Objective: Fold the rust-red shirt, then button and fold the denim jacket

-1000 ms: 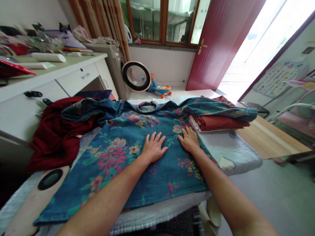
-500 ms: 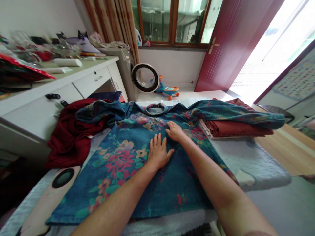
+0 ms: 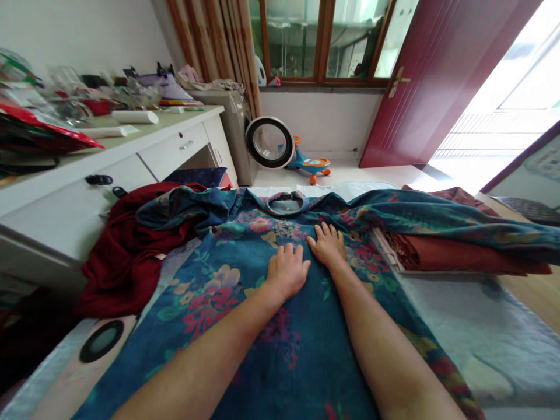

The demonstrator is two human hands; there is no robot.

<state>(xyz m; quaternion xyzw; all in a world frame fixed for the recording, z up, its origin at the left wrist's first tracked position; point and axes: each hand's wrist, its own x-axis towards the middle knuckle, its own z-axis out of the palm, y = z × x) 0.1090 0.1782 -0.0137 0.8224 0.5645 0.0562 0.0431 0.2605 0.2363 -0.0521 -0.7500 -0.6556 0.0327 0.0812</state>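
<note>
A blue-green floral shirt (image 3: pixel 245 256) lies spread with its neckline at the far end and its sleeves out to both sides. My left hand (image 3: pixel 287 271) rests on the middle of the chest, fingers bent, the tips against the cloth. Just beyond it to the right, my right hand (image 3: pixel 327 242) lies flat on the upper chest with its fingers spread. I see no cloth gripped in either hand. Dark red cloth (image 3: pixel 126 251) is bunched under the left sleeve. Under the right sleeve is a folded rust-red cloth (image 3: pixel 464 254).
The shirt lies on a padded light-blue cover (image 3: pixel 450 326). At left stands a white desk (image 3: pixel 170 146) crowded with items. Beyond are a washing machine with its round door (image 3: pixel 270 143) open, a blue-orange toy (image 3: pixel 308 163) and a red door (image 3: pixel 406 99).
My right hand has slid outward to the right and its fingers have spread. The fingers of my left hand have gone from flat to bent. The view has moved closer to the shirt.
</note>
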